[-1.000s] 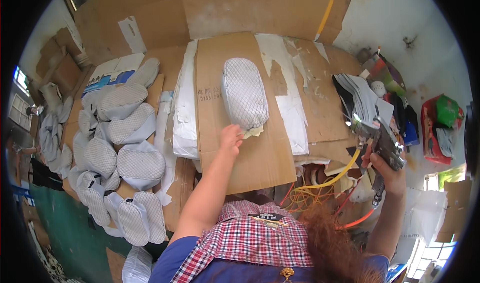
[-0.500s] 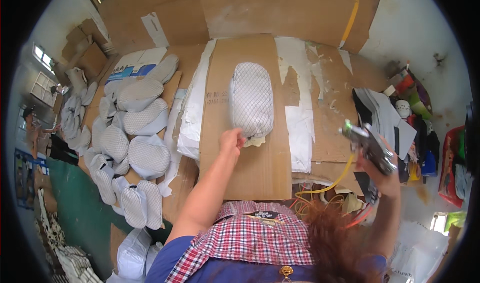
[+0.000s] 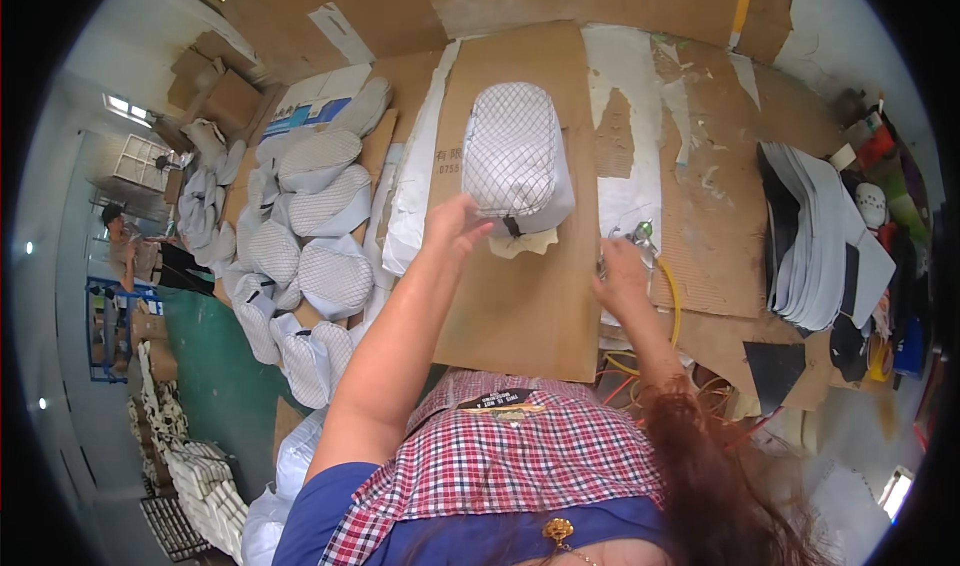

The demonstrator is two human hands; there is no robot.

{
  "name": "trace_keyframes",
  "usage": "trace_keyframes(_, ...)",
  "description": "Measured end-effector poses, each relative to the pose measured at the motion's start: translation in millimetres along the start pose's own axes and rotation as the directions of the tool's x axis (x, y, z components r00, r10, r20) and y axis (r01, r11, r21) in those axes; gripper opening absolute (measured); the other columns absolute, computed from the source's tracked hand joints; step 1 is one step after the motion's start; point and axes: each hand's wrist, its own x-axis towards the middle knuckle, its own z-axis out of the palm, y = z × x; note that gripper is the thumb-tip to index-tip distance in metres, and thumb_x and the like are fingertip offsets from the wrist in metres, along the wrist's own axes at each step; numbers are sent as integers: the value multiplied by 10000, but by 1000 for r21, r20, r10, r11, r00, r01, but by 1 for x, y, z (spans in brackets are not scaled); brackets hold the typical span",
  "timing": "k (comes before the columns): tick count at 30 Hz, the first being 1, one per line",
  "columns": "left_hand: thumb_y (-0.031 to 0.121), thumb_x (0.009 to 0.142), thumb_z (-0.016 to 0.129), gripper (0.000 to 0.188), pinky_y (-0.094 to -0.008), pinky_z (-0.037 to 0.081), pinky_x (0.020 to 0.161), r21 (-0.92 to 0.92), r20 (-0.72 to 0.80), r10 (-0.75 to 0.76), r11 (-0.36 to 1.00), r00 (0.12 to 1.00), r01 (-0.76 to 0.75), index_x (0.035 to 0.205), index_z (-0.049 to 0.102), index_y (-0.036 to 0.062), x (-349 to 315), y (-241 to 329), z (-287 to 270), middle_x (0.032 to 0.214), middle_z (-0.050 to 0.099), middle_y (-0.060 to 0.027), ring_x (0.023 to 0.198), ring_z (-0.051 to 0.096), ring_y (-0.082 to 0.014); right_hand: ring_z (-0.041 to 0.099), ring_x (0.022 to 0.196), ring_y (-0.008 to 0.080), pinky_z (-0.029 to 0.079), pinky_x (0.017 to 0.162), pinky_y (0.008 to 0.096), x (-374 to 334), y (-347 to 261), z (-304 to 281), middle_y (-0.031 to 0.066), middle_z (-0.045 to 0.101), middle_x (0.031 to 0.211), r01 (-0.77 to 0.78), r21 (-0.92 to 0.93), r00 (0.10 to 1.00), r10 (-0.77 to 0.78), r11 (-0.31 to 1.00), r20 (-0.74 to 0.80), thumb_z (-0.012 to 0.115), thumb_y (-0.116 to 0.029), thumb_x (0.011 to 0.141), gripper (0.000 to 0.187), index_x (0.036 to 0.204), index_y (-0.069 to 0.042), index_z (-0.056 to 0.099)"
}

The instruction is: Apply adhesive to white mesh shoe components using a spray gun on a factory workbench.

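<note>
A white cushion-like pad (image 3: 515, 146) with a diamond-quilted top sits in front of me. Its plain side and a dark patch show at the near end, where a pale ragged flap sticks out below. My left hand (image 3: 452, 224) grips the pad's near left corner. To the right of the pad, my right hand (image 3: 622, 274) is closed round a metal air gun (image 3: 640, 234) with a green knob, mostly hidden by the hand. A yellow hose (image 3: 676, 301) runs from the gun down toward the table's front edge.
Under the pad lies a brown cardboard sheet (image 3: 520, 316). Several similar quilted pads (image 3: 325, 201) are heaped at left. Stacked grey-white sheets (image 3: 815, 246) stand at right, near a black scrap (image 3: 773, 374). Another person (image 3: 125, 241) stands at far left.
My right hand has swung left with the air gun, from the far right to beside the pad. The pad has been tilted so its right side shows. My left hand stays at its corner.
</note>
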Motion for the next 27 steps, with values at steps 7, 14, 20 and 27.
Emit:
trace_keyframes(7, 1, 694, 534, 119, -359, 539, 640, -112, 32, -59, 992, 998, 62, 799, 480, -12, -11, -2, 22, 764, 515, -114, 675, 532, -229, 498, 758, 184, 417, 676, 288, 29, -46, 71, 85, 515, 842, -163, 736, 864, 455, 657, -216, 652, -134, 751, 228, 883, -34, 494)
trace_keyframes(14, -7, 699, 527, 137, -353, 543, 641, -189, 68, -99, 976, 993, 110, 823, 471, -24, -17, -4, 33, 821, 510, -129, 701, 537, -232, 507, 803, 101, 419, 620, 225, 59, -50, 59, 35, 515, 911, -181, 952, 784, 548, -247, 292, 663, -146, 764, 499, 1173, -57, 391)
trace_keyframes(20, 5, 707, 525, 146, -328, 542, 634, -139, 66, -77, 987, 995, 86, 840, 474, -29, -16, 1, 45, 819, 516, -132, 703, 546, -226, 520, 853, 125, 438, 662, 261, 71, -29, 58, 40, 522, 973, -180, 946, 838, 462, -270, 291, 640, -111, 766, 499, 1196, -73, 390)
trace_keyframes(27, 18, 695, 523, 145, -306, 529, 585, -110, 73, -70, 991, 995, 78, 829, 485, -23, -21, 5, 43, 782, 536, -125, 670, 545, -211, 491, 927, 163, 389, 816, 279, 86, -31, 66, 52, 528, 967, -112, 992, 818, 563, -50, 121, 621, -67, 723, 377, 1059, -48, 452)
